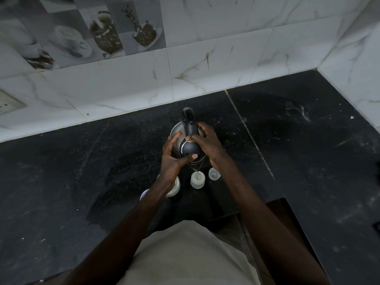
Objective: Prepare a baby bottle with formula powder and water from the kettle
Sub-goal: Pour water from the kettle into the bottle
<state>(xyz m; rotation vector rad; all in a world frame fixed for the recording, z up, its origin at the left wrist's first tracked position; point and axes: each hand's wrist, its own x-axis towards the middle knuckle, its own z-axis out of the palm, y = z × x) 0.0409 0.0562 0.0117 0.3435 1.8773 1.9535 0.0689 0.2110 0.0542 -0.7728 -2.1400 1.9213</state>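
A steel kettle (pixel 177 128) with a black lid and handle is tilted toward me above the dark counter. My right hand (pixel 207 141) grips its handle. My left hand (pixel 172 154) wraps the kettle's left side, thumb pressed on the black lid. A thin stream of water runs from the spout into an open translucent baby bottle (pixel 197 179) standing upright below. A small clear cap (pixel 214 173) sits just right of the bottle. A white container (pixel 174 188) stands left of the bottle, partly hidden under my left wrist.
The black stone counter (pixel 308 145) runs to a marble-tiled wall at the back and right. A wall socket (pixel 8 103) is at far left. The counter's front edge steps back at lower right. A purple-edged lid (pixel 144 194) peeks out beside my left forearm.
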